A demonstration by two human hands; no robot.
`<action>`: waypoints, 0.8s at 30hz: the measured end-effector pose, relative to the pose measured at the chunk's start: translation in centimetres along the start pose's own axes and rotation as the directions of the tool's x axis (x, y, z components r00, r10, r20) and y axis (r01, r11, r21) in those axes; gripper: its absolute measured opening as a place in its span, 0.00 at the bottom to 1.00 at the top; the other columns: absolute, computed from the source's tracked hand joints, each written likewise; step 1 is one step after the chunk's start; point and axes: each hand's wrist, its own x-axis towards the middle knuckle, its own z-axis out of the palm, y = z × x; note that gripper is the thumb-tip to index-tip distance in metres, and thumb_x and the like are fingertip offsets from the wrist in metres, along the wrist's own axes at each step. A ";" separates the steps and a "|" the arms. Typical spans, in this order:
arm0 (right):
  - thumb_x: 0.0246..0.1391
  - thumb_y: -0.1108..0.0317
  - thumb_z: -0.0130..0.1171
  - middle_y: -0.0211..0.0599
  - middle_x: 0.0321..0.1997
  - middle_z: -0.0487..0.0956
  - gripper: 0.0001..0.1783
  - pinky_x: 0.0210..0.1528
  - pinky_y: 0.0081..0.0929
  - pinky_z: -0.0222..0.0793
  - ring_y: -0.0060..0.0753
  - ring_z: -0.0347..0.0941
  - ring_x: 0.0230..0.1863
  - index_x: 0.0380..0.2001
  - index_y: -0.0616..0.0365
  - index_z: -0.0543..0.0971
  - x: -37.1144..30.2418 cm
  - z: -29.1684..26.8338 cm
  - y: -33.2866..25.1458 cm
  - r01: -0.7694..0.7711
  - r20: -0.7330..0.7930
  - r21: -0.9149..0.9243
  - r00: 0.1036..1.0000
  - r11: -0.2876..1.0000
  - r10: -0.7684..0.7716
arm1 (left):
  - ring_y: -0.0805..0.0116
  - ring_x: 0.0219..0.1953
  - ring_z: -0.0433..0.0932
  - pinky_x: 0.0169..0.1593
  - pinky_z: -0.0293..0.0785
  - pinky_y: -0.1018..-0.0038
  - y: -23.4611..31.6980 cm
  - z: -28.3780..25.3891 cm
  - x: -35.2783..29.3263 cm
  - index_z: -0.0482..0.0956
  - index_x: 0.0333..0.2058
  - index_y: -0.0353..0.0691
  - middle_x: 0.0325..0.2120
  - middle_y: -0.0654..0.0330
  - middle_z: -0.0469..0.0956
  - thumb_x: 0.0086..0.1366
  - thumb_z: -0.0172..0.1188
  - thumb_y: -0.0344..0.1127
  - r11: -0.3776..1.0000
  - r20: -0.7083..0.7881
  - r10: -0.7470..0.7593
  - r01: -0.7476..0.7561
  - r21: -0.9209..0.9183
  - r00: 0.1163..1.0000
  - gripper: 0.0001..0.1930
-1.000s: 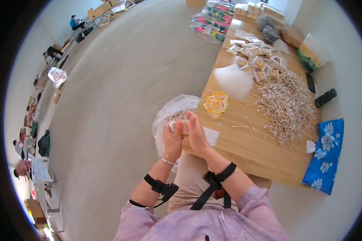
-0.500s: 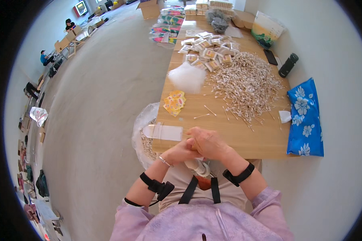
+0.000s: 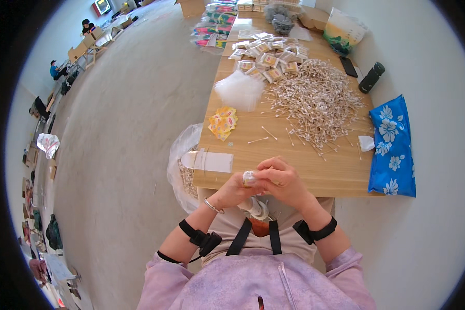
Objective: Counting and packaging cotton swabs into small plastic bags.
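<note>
Near the table's front edge, my left hand [image 3: 234, 190] is closed around a small plastic-wrapped packet of cotton swabs [image 3: 249, 179], whose whitish end shows above the fingers. My right hand [image 3: 284, 182] pinches the same packet from the right; its fingertips cover part of it. Left of my hands lies a white card in a clear sleeve [image 3: 218, 161], overhanging the table's left edge. Several loose cotton swabs [image 3: 258, 140] lie beyond my hands, before a large heap of swabs [image 3: 318, 103]. Yellow printed cards [image 3: 222, 123] sit at the left.
Clear plastic bags [image 3: 239, 90] are stacked behind the cards, with filled swab packets [image 3: 268, 57] piled farther back. A blue flowered pouch [image 3: 392, 147], a dark bottle [image 3: 371, 77] and a phone [image 3: 347, 66] line the right side. A plastic sack [image 3: 176, 160] of swabs stands beside the table's left edge.
The packet's end has come into sight between my hands, which were clasped together before. My right hand has shifted right and its fingers now pinch the packet.
</note>
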 end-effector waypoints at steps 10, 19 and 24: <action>0.40 0.72 0.68 0.35 0.37 0.76 0.10 0.43 0.31 0.69 0.39 0.70 0.43 0.21 0.57 0.75 0.8 -0.3 -0.8 -0.092 0.014 0.004 0.996 0.996 0.092 | 0.80 0.34 0.71 0.40 0.72 0.78 0.3 -0.2 -0.5 0.77 0.40 0.36 0.32 0.66 0.78 0.62 0.59 0.29 0.963 -0.098 0.039 -0.011 0.269 0.994 0.08; 0.42 0.71 0.68 0.37 0.42 0.78 0.13 0.48 0.29 0.69 0.38 0.72 0.47 0.35 0.58 0.81 -0.5 -0.2 0.7 -0.331 0.040 0.204 0.943 0.921 0.330 | 0.81 0.32 0.69 0.37 0.71 0.78 -1.7 -0.8 0.6 0.77 0.38 0.36 0.28 0.67 0.77 0.63 0.60 0.32 0.980 -0.090 0.049 -0.031 0.196 0.995 0.08; 0.43 0.72 0.68 0.39 0.38 0.80 0.12 0.45 0.29 0.70 0.36 0.75 0.42 0.35 0.59 0.82 -1.6 0.3 2.7 -0.292 0.037 0.185 0.956 0.938 0.291 | 0.81 0.33 0.69 0.38 0.70 0.78 -2.2 -0.8 1.7 0.77 0.39 0.36 0.29 0.66 0.77 0.62 0.61 0.34 0.971 -0.077 0.006 0.013 0.238 0.997 0.09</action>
